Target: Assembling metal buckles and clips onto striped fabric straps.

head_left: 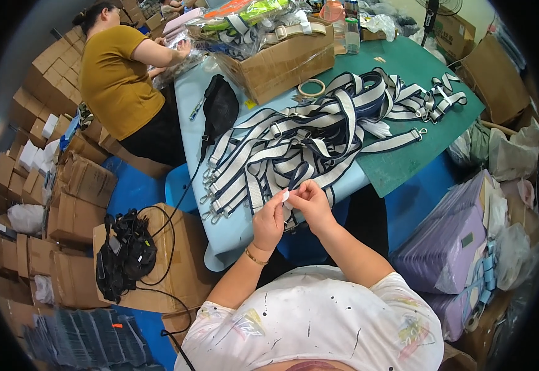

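In front of my chest, both hands meet at the table's near edge. My left hand [268,221] pinches a small white piece [285,196], perhaps a tag or sticker. The fingers of my right hand [312,202] close on the same piece from the other side. Just beyond them spreads a large heap of white straps with navy edges [263,133], several ending in metal snap hooks. A loop of strap [300,175] rises right behind my fingertips; whether I touch it, I cannot tell. One strap [393,142] stretches out to the right with its hook on the green mat.
A roll of tape [311,88] and a black pouch [221,102] lie behind the straps, near an open carton [288,62] of bagged goods. At the far left a person [121,80] works. Black cables [124,247] sit on a carton; purple stacks [448,235] stand right.
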Demonstrator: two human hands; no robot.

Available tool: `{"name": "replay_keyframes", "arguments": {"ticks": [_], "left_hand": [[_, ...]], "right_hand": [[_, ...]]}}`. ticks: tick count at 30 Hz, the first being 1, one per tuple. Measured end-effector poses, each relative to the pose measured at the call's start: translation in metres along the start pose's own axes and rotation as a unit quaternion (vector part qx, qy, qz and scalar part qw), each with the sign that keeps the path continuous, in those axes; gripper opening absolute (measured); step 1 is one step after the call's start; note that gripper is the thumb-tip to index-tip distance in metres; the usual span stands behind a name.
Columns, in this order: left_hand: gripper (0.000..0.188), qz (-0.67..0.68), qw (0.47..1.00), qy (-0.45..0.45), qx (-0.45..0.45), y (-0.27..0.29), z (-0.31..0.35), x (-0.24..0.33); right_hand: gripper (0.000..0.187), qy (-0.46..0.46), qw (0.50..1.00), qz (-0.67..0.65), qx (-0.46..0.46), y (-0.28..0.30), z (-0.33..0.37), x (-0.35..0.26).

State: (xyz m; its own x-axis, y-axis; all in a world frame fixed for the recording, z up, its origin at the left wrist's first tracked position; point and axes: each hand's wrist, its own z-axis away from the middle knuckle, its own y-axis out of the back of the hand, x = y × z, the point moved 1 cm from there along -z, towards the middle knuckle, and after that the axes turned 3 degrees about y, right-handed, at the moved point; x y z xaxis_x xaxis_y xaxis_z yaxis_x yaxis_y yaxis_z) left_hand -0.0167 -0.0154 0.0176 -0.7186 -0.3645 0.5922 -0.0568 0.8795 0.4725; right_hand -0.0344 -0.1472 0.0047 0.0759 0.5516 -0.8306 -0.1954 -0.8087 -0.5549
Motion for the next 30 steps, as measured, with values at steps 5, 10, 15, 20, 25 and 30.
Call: {"name": "replay_keyframes", "arguments": {"ticks": [5, 10, 15, 20, 25, 30], "left_hand": [[0.021, -0.011, 1.000, -0.014, -0.015, 0.000, -0.001, 0.002], [0.021, -0.053, 0.998, -0.033, -0.009, -0.004, 0.000, 0.002], [0.016, 0.009, 0.999, 0.053, -0.005, 0.000, -0.002, 0.002], [0.015, 0.026, 1.000, -0.007, 0.016, -0.001, -0.003, 0.000], [0.018, 0.001, 1.000, -0.020, 0.018, 0.003, 0.000, 0.002], [0.017, 0.010, 1.000, -0.013, 0.016, 0.002, 0.000, 0.006]], "right_hand": [[0.025, 0.010, 0.998, -0.058, 0.008, -0.006, 0.004, -0.003], [0.020, 0.022, 0.999, -0.036, 0.013, -0.004, 0.002, 0.004], [0.022, 0.027, 0.998, 0.028, -0.040, -0.002, 0.002, -0.005], [0.024, 0.011, 1.000, 0.012, -0.022, 0.002, 0.002, -0.004], [0.025, -0.010, 0.999, -0.025, -0.042, -0.001, 0.003, -0.008], [0.025, -0.006, 0.998, -0.043, -0.034, -0.002, 0.003, -0.006]]}}
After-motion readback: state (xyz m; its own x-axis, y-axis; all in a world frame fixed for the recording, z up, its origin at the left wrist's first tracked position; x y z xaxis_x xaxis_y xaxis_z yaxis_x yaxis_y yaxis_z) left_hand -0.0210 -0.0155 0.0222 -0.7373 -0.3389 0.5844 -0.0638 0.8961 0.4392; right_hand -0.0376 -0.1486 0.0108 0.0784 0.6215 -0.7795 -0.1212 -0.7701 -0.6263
